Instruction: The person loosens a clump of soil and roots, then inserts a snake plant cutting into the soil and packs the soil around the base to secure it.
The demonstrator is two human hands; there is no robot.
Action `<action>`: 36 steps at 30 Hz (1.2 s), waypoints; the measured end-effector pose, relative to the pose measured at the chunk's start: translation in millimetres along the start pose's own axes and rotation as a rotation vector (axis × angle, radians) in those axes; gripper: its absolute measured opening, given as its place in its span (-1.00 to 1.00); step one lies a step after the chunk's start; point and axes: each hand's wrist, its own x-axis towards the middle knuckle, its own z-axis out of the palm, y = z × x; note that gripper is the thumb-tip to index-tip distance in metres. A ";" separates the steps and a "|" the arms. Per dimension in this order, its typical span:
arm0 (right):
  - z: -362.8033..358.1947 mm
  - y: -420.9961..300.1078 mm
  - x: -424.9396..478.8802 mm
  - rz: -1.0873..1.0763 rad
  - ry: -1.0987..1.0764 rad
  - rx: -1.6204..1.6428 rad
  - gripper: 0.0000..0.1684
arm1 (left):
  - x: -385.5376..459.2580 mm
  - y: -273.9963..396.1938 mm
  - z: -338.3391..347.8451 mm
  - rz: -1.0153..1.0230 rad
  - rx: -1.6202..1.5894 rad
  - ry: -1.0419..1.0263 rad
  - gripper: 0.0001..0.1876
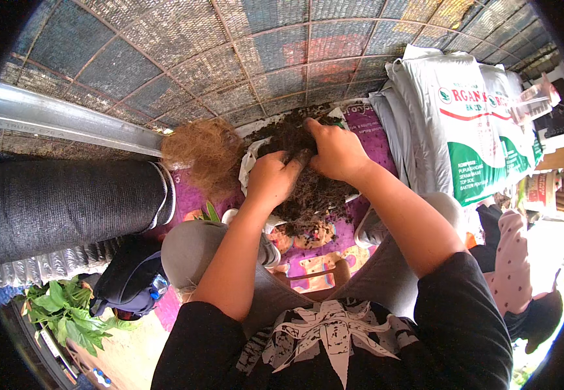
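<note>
Dark soil mixed with fibres (318,195) lies in and around an opened white sack (249,168) between my feet. Both hands are over it, close together. My left hand (273,179) has its thumb and fingers around some dark soil or fibre near the middle of the heap. Beside it on the right, my right hand (338,148) is bent over the same dark material, its thumb near the left thumb; its fingertips are soiled, and what lies under its palm is hidden. A loose bundle of brown coconut fibre (204,151) sits left of the sack.
Full white and green potting-soil bags (472,131) stand at the right. A roll of black shade net (67,204) and a metal channel (77,119) lie left, above a dark bag (133,282) and leafy plants (67,312). Another person (511,263) is at the lower right. Wire mesh (262,58) rises ahead.
</note>
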 end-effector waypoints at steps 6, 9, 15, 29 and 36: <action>14.9 61.8 20.5 0.057 0.007 -0.040 -0.41 | -8.1 -2.5 -12.7 -0.047 -0.310 0.071 -0.60; 12.3 48.4 18.1 0.005 -0.102 -0.030 -0.46 | -9.6 -9.4 -20.5 -0.030 -0.489 0.107 -0.65; 23.1 35.1 15.0 -0.075 -0.134 -0.016 -0.34 | -6.0 5.4 -22.6 -0.306 -0.912 0.002 -0.67; 7.0 8.6 7.1 0.021 -0.446 1.455 -0.40 | 0.8 -3.2 -16.6 -0.101 -1.069 0.013 -0.71; 13.4 16.0 8.5 -0.019 -0.176 1.417 -0.60 | -1.3 11.0 -14.8 0.015 -1.082 0.069 -0.59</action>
